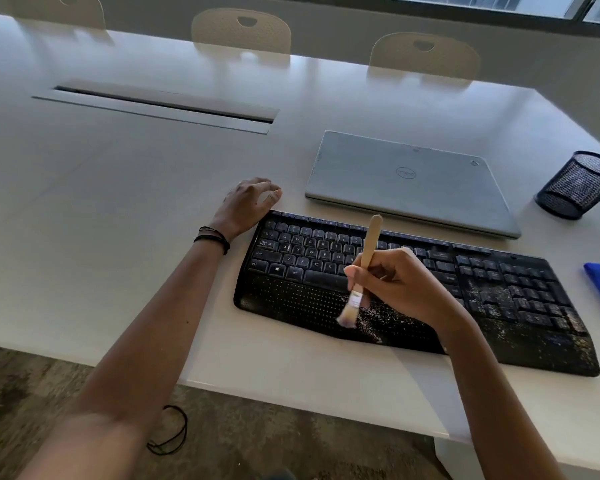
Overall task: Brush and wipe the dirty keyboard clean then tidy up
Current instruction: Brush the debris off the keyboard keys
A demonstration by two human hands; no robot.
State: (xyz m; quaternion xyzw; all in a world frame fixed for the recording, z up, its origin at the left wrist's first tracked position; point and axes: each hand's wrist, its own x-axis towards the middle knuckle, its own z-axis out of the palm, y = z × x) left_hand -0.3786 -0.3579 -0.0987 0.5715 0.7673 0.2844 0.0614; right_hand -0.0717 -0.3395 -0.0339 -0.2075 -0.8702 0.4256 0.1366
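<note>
Forearms [146,341] reach over the white worktop [153,188], where the dirty keyboard [302,258] runs centre to lower right. Left hand [248,202] rests relaxed, empty, at its upper-left corner; right hand [399,285] grips a brush [369,240], crumbs [369,323] mostly right of its bristles [347,315].

One head-worn wide view looks forward and down, close over the table [118,202].

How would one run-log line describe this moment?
step: brushing | right hand: grips paintbrush, bristles on keyboard palm rest | left hand: rests beside keyboard's top-left corner | debris: specks on right side
</note>
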